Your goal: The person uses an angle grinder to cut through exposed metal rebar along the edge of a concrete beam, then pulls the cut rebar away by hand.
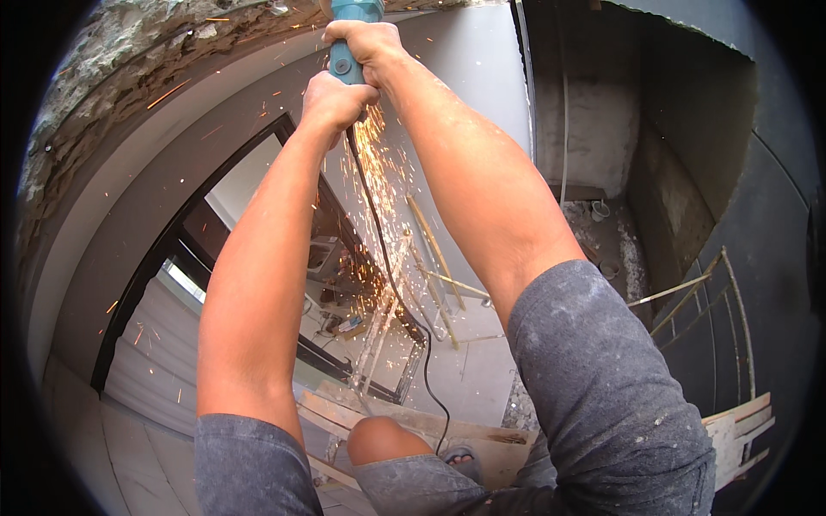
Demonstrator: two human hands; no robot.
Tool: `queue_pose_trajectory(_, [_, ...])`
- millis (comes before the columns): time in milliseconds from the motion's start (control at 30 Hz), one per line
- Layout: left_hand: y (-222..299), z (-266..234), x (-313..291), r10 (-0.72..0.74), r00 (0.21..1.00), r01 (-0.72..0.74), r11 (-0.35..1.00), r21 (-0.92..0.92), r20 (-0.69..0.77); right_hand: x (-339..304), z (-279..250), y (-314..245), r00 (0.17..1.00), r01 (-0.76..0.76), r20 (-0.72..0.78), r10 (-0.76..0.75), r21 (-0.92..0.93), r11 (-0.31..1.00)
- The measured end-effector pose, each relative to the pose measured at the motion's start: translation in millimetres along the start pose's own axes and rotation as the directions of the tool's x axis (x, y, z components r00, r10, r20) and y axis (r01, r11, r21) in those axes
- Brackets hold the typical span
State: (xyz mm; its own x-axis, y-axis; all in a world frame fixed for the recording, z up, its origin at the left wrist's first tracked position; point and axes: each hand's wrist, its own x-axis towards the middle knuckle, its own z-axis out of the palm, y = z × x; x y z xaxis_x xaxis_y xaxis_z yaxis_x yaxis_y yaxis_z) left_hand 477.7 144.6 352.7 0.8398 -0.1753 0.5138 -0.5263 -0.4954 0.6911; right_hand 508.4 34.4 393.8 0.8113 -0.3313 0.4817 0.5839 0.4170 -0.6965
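Note:
A teal angle grinder (346,67) is raised overhead at the top middle, its upper end cut off by the picture's edge. My left hand (334,105) is wrapped round the lower end of its body. Higher up, my right hand (368,43) grips it nearer the head. The disc and whatever it touches are hidden. Orange sparks (372,150) pour from the grinder between my forearms. Out of its lower end runs a black power cord (376,211), hanging past the sparks toward my feet.
Rough broken masonry (95,103) edges the upper left. Below is a dark-framed doorway (142,318). Wooden planks (490,434) lie under my sandalled foot (465,463). Far beneath, poles (434,245) lean over the floor. A metal frame (731,301) and a recessed opening (594,112) are right.

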Motion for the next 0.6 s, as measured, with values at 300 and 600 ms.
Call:
queue_pose_trajectory(300, [-63, 43, -89, -0.149, 0.981, 0.178, 0.946, -0.270, 0.125, -84, -52, 55, 0.982, -0.186, -0.067, 0.174, -0.252, 0.950])
queue_pose_trajectory(600, [-145, 92, -246, -0.309, 0.923, 0.369, 0.548, -0.751, 0.228, -164, -134, 56, 0.953, 0.150, 0.238, 0.188, -0.908, 0.390])
